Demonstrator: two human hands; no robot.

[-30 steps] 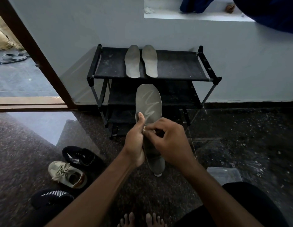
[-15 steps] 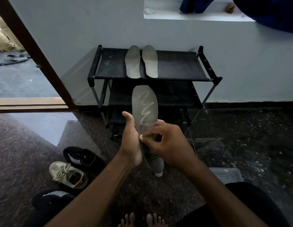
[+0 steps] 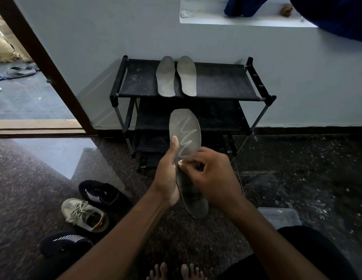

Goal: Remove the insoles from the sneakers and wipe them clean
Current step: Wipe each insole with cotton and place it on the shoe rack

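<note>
My left hand grips a grey insole by its left edge, thumb up along it, toe end pointing up. A pale zigzag streak runs down the insole's upper half. My right hand has curled fingers pinching a small pale wipe against the insole's middle. Two more grey insoles lie side by side on the top shelf of the black shoe rack. On the floor at left are a black striped sneaker, a beige sneaker and another black sneaker.
A clear plastic box sits on the dark speckled floor at right, by my knee. My bare toes show at the bottom edge. A brown door frame and doorway stand at left, and a white wall ledge is above.
The insole swung slightly left and then back right in my hands. My right hand stays pressed on its middle with the wipe, shifting slightly along it.
</note>
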